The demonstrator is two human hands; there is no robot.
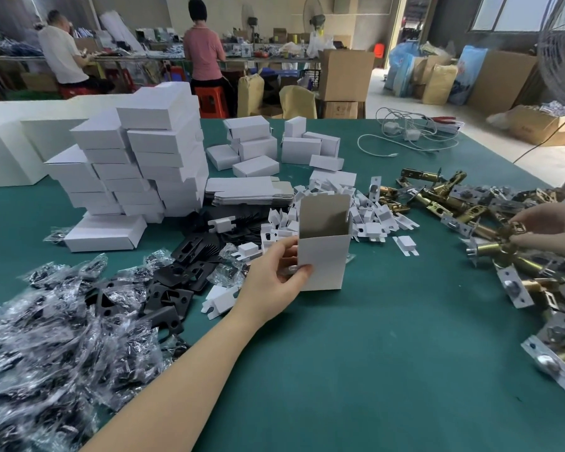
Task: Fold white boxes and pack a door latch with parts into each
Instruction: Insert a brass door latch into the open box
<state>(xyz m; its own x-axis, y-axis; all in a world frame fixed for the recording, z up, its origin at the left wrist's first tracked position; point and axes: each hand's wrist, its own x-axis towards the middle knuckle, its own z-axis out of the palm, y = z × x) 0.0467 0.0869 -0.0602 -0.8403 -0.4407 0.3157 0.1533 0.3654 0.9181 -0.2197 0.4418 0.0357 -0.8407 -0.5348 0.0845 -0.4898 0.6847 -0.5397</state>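
Left hand fingers clamped on upright white folded cardboard box, open top, standing on green counter. Right hand fingers pinching brass door latch over latch pile at right. Step: packing. Next, likely: carry latch across, drop into open mouth.

No legible text, label, brand or number appears anywhere; a faint mark on one brown cardboard carton is unreadable.
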